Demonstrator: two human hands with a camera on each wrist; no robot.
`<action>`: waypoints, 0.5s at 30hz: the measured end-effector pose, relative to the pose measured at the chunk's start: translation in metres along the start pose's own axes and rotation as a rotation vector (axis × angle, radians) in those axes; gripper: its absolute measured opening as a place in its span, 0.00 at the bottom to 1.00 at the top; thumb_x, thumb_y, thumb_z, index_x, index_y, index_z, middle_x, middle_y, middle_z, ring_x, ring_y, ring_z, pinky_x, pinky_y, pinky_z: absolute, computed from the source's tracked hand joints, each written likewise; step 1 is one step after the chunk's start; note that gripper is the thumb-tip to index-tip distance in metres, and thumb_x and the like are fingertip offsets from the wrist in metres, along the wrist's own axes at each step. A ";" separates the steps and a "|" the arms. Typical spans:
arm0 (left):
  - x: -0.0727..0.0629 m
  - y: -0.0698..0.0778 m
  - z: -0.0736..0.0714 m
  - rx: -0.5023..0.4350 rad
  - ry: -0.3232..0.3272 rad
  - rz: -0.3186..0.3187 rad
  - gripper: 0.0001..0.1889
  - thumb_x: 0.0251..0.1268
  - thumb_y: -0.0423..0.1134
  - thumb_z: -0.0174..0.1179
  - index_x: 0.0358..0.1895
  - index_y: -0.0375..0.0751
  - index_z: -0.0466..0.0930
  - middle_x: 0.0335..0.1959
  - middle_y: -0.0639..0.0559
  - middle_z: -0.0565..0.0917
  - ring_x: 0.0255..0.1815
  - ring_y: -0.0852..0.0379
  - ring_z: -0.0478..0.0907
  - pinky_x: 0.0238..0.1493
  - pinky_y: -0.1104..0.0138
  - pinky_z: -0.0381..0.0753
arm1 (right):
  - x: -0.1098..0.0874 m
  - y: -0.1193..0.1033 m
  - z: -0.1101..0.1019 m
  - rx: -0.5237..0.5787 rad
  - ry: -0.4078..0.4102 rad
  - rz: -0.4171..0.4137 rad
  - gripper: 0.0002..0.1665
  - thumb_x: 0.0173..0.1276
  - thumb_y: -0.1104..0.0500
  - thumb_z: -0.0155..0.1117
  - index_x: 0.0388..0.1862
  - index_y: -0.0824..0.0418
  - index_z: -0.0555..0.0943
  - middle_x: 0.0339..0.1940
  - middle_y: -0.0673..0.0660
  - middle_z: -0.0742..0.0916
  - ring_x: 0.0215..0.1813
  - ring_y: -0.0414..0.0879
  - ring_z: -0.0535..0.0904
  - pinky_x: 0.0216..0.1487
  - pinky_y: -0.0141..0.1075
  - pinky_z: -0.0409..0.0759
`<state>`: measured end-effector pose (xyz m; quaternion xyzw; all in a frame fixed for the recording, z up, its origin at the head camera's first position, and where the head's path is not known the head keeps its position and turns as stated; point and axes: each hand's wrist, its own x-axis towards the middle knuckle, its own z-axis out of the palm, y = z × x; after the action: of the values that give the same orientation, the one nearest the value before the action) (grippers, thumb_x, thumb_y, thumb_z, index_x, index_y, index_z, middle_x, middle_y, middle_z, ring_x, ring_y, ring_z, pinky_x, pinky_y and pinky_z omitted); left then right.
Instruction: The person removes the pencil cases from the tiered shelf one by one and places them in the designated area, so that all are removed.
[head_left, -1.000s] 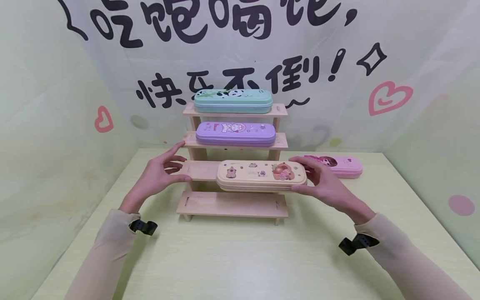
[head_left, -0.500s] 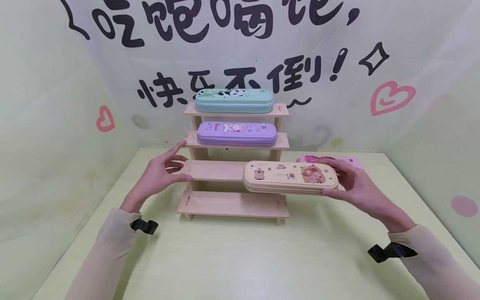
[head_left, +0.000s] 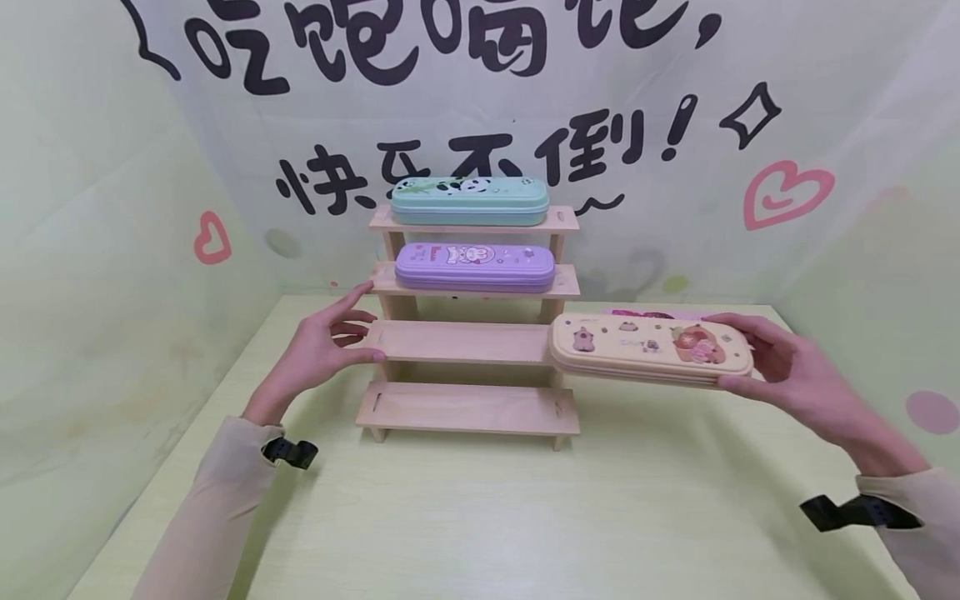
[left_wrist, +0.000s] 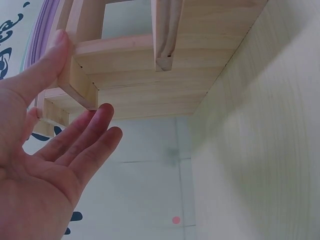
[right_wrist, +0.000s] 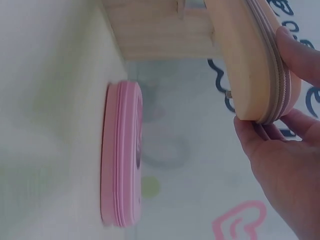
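Observation:
In the head view a four-step wooden display rack (head_left: 461,342) stands on the table. My left hand (head_left: 315,346) grips the left end of its third step from the top; in the left wrist view the thumb (left_wrist: 52,55) lies on one side of the board, and the fingers reach to the other. To the right of the rack, my right hand (head_left: 798,371) holds a cream zippered pencil case (head_left: 645,354) by its right end, thumb at the near side. The right wrist view shows the cream case raised above the table, zipper (right_wrist: 277,65) running along its side.
A teal panda pencil case (head_left: 468,208) rests on the top step, a purple one (head_left: 476,271) on the step below. Behind the cream case, a pink pencil case (right_wrist: 121,160) lies on the table, mostly hidden in the head view. Lettered cloth (head_left: 330,242) hangs behind.
My right hand has carried the cream pencil case rightward, off the front of the third step and out past the rack, covering most of the pink case. My left hand stays in place.

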<state>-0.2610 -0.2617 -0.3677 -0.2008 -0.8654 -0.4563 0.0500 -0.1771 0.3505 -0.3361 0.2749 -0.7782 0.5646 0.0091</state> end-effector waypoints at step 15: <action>0.001 0.000 -0.001 0.008 -0.003 -0.013 0.56 0.54 0.39 0.83 0.85 0.67 0.58 0.60 0.39 0.83 0.59 0.41 0.84 0.64 0.50 0.82 | -0.030 0.037 -0.052 0.128 0.127 0.016 0.46 0.64 0.91 0.54 0.79 0.65 0.69 0.68 0.50 0.81 0.59 0.36 0.81 0.50 0.23 0.85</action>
<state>-0.2616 -0.2618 -0.3668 -0.1958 -0.8687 -0.4527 0.0464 -0.1836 0.4170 -0.3588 0.2322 -0.7407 0.6294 0.0365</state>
